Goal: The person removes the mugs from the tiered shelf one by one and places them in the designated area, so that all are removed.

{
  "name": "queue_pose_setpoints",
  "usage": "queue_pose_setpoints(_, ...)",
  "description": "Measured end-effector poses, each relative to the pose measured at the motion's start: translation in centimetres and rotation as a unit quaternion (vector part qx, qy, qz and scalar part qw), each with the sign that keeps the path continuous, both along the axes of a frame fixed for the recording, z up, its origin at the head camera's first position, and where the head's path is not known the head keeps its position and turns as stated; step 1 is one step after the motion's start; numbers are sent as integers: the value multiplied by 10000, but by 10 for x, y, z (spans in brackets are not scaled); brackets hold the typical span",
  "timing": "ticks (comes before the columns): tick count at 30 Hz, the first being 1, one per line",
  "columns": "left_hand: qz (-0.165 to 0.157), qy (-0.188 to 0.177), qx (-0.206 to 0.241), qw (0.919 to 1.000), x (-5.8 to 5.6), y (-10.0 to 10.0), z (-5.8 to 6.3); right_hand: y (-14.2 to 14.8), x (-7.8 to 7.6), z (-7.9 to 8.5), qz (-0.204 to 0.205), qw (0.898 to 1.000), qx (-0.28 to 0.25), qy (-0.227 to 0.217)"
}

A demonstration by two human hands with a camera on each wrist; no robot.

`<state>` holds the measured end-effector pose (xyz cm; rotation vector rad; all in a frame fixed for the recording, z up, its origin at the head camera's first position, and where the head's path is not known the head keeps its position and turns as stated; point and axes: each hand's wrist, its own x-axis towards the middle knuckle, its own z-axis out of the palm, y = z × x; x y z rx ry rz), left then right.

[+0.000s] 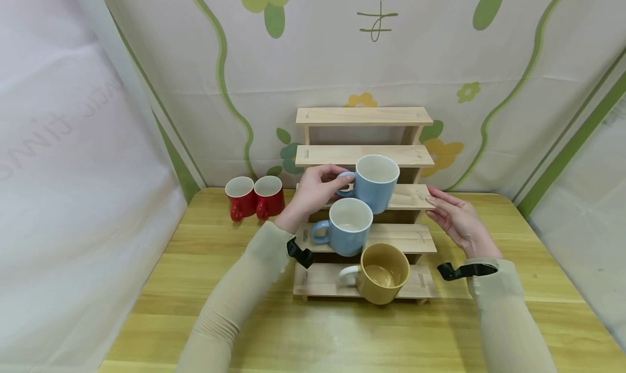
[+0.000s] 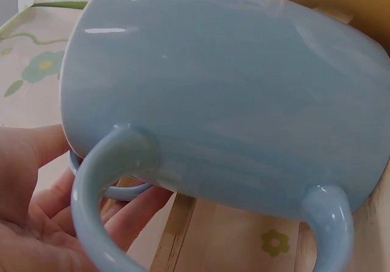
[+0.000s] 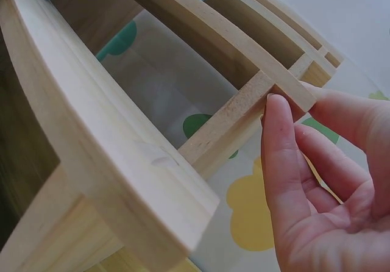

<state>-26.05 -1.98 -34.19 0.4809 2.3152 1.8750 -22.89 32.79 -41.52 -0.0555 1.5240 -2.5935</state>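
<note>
At the third board of a stepped wooden shelf (image 1: 401,156), my left hand (image 1: 318,187) pinches the handle of a blue mug (image 1: 375,182) between thumb and fingers. The mug stands upright and overlaps that board in the head view. One step lower, a second blue mug (image 1: 349,227) has its handle to the left; in the left wrist view this lower blue mug (image 2: 219,95) hides most of the held one. A yellow mug (image 1: 383,275) with a white handle is on the lowest board. My right hand (image 1: 459,223) grips the right end of the third board, thumb above and fingertips (image 3: 280,116) below.
Two red mugs (image 1: 269,195) stand side by side on the wooden table (image 1: 205,286), left of the shelf. Behind the shelf hangs a pale cloth (image 1: 352,63) with flowers and green lines. Black bands circle both wrists.
</note>
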Motion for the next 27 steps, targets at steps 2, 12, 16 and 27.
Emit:
queue_pose_setpoints(2, -12, 29, 12, 10000, 0, -1, -1, 0, 0, 0, -1, 10000, -2, -5)
queue_pose_setpoints(12, 38, 78, 580, 9983, -1, -4, -5, -1, 0, 1, -4, 10000, 33, -43)
queue_pose_setpoints(16, 123, 261, 650, 9975, 0, -4, -4, 0, 1, 2, -5, 10000, 47, -51)
queue_pose_setpoints(27, 353, 648, 1407, 9873, 12, -9, 11, 0, 1, 1, -4, 10000, 23, -44)
